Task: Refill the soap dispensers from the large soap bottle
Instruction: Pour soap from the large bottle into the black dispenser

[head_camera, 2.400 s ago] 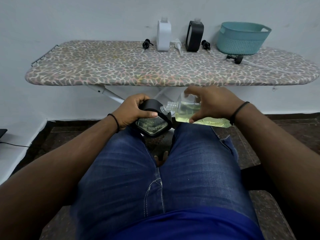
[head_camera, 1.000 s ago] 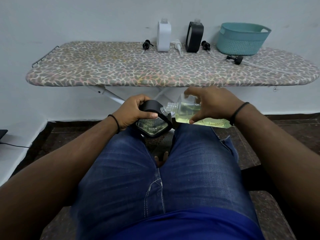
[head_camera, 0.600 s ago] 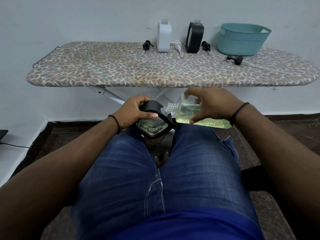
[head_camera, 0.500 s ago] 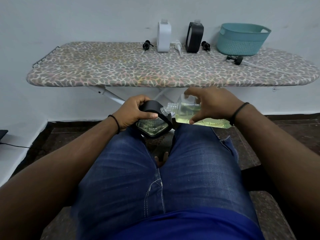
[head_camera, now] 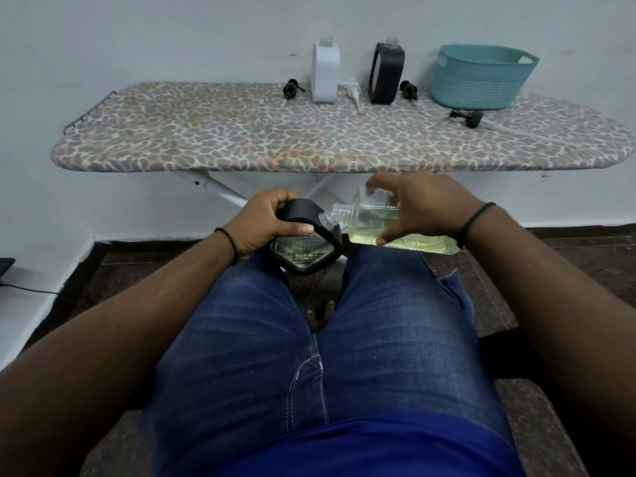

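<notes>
Almost nothing is shifting across the earlier frames: both hands are keeping their pose, and the bottle's tilt is holding about the same.

Nearest, in the lower half of the frame, the person's jeans are filling the view. Just beyond the knees, at centre, the left hand is curling round the black soap dispenser, thumb pressing on its near side, holding it tipped so its clear face is looking back at the camera. Right of it, the right hand is gripping the large soap bottle from above, fingers clamped over its body. The bottle is lying nearly level, its threaded neck pointing left and down toward the dispenser's top, yellowish soap pooling along its lower side. Whether soap is actually running out is hard to tell at this size.

I judge that the pouring step for this dispenser is under way. The next move is probably calling for a little more tilt with the neck kept over the opening, then righting the bottle before an overflow.

Farther off, across the upper frame, the ironing board is carrying a white dispenser, a second black dispenser, several loose pump heads and a teal basket at upper right.
</notes>
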